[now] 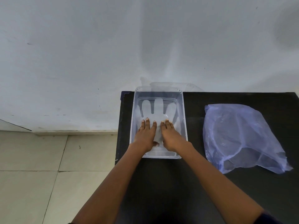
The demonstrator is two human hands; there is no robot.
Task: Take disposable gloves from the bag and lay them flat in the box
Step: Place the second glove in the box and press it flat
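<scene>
A clear plastic box [183, 110] stands at the far left corner of a black table [202, 183]. A see-through disposable glove [157, 109] lies flat on the box floor, its fingers pointing away from me. My left hand [146, 135] and my right hand [170, 136] lie side by side inside the box, palms down with straight fingers pressing on the glove's palm and cuff. A crumpled bluish-purple plastic bag [239, 136] lies on the table to the right of the box, its open mouth facing the near right.
The box's clear lid [174, 85] leans against the white wall [113, 46] behind it. The table's left edge runs just beside the box, with a tiled floor [40, 175] below. Bare black tabletop lies between box and bag and in front of both.
</scene>
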